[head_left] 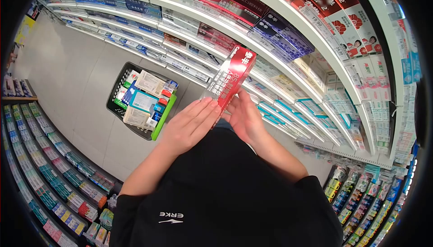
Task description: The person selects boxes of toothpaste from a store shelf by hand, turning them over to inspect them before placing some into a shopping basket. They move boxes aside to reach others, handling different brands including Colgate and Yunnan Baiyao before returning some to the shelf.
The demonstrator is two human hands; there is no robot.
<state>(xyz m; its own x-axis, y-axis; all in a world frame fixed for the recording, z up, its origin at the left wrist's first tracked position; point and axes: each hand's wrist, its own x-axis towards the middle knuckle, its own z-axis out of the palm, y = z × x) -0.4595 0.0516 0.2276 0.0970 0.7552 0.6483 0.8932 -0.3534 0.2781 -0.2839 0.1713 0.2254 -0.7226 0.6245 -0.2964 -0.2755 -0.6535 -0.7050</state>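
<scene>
A red and silver toothpaste box (233,74) is held up in front of my chest, tilted with its far end toward the shelves. My left hand (191,124) lies over the near part of its face, fingers together against the carton. Along the box's right side, my right hand (247,117) grips it with its fingers partly hidden behind it. The box's lower end is covered by my hands.
On the floor to the left stands a dark shopping basket (118,82) with a green handle (168,117), holding several boxes and packs. Shelves of toothpaste (282,35) curve across the front and right. More stocked shelves (52,168) line the lower left, and hanging packs (361,197) the lower right.
</scene>
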